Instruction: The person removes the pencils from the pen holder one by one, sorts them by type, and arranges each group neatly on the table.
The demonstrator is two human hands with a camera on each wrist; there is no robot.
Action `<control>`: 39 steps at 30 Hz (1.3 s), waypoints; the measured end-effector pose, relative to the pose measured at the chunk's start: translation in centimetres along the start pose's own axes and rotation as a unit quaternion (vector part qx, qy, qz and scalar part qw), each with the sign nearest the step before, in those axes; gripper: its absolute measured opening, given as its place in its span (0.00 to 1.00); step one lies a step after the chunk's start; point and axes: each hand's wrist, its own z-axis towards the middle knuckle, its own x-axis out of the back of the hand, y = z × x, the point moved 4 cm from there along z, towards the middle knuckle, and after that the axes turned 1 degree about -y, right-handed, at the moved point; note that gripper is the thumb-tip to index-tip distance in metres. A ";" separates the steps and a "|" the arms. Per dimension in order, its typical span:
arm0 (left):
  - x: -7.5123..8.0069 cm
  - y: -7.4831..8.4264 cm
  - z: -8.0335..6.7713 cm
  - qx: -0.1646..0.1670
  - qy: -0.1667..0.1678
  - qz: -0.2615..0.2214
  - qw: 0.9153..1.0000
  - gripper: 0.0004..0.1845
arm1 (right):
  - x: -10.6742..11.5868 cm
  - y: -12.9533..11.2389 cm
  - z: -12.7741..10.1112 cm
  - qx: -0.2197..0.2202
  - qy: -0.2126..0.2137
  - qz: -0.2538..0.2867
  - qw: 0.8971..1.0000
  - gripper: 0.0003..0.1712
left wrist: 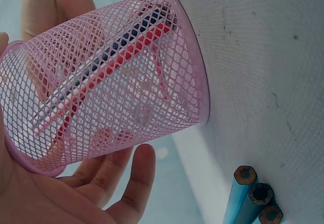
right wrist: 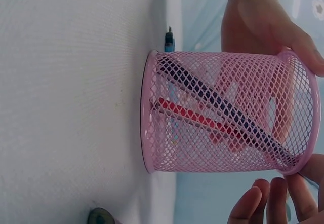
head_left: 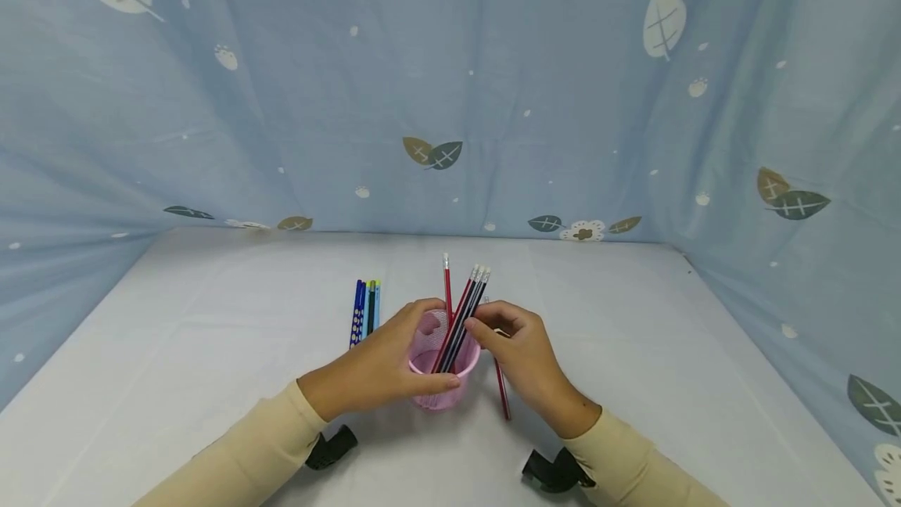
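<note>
Cream sleeves [head_left: 239, 452] lead up to both hands: the left hand [head_left: 373, 370] curls round the pink mesh cup [head_left: 443, 366], which stands on the white tabletop [head_left: 633, 350] between the hands. Touching its far rim, the right hand [head_left: 524, 358] pinches the bunch of pencils [head_left: 464, 311] leaning inside it. One red pencil [head_left: 501, 390] lies under the right hand; blue pencils [head_left: 364, 310] lie just beyond the left

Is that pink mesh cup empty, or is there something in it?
Not empty. The cup stands upright on the table with several red and dark pencils leaning inside, their eraser ends above the rim.
</note>
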 end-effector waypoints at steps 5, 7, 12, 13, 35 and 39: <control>-0.2 0.0 0.1 0.004 0.000 0.000 1.000 0.52 | 0.4 0.0 0.0 -0.012 0.007 0.011 1.000 0.09; -0.3 0.0 0.1 0.006 0.000 0.000 1.000 0.52 | 0.5 -0.1 -0.1 -0.011 0.008 0.012 1.000 0.09; -0.5 -0.2 0.1 0.006 -0.002 -0.010 1.000 0.50 | 0.6 -0.2 -0.3 -0.003 0.009 0.009 1.000 0.08; -0.5 -0.3 0.0 0.006 -0.003 -0.012 1.000 0.50 | 0.6 -0.2 -0.3 -0.002 0.007 0.008 1.000 0.08; 0.1 -0.2 0.0 0.012 -0.001 0.012 1.000 0.52 | 2.1 -3.5 -0.7 0.132 -0.008 0.021 0.991 0.08; 0.1 -0.1 0.1 0.010 -0.002 0.008 1.000 0.52 | 2.7 -4.6 -0.9 0.174 -0.014 0.045 0.984 0.09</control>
